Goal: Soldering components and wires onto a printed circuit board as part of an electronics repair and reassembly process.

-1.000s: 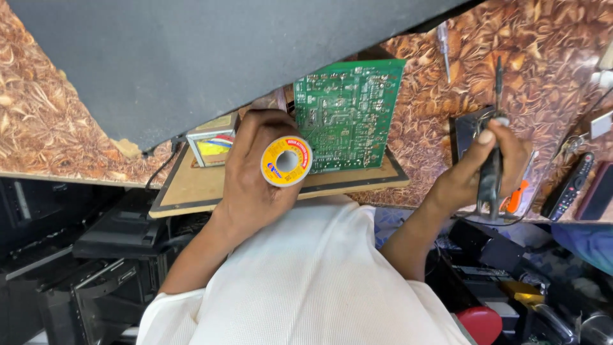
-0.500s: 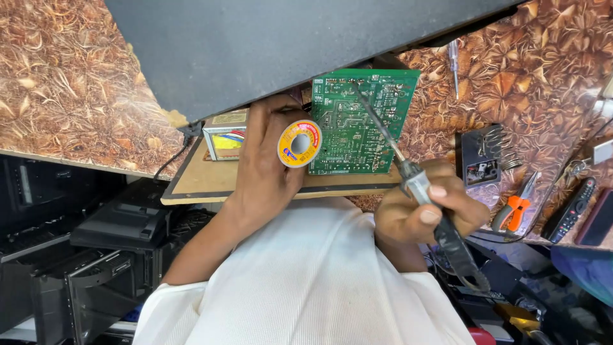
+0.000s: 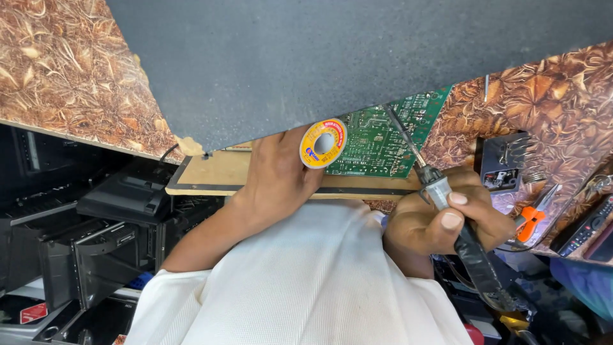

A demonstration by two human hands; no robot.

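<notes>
My left hand [image 3: 278, 172] grips a yellow spool of solder wire [image 3: 324, 144] against the near edge of a green circuit board [image 3: 383, 144]. The board lies on a wooden board [image 3: 217, 176] on the patterned brown table. In my right hand [image 3: 440, 220] is a soldering iron [image 3: 447, 204] with a black taped handle. Its thin tip points up onto the circuit board, close to the spool. A dark grey panel [image 3: 351, 57] hides the far part of the circuit board.
A black iron stand with a coil [image 3: 504, 163] sits right of the board. An orange-handled tool [image 3: 530, 220] and a black remote [image 3: 584, 227] lie further right. Black electronic units [image 3: 121, 198] are stacked below the table edge at left. My white shirt fills the bottom middle.
My right hand lifted the soldering iron from the stand at the right and brought its tip onto the circuit board. The left hand kept the spool in place. The view shifted down.
</notes>
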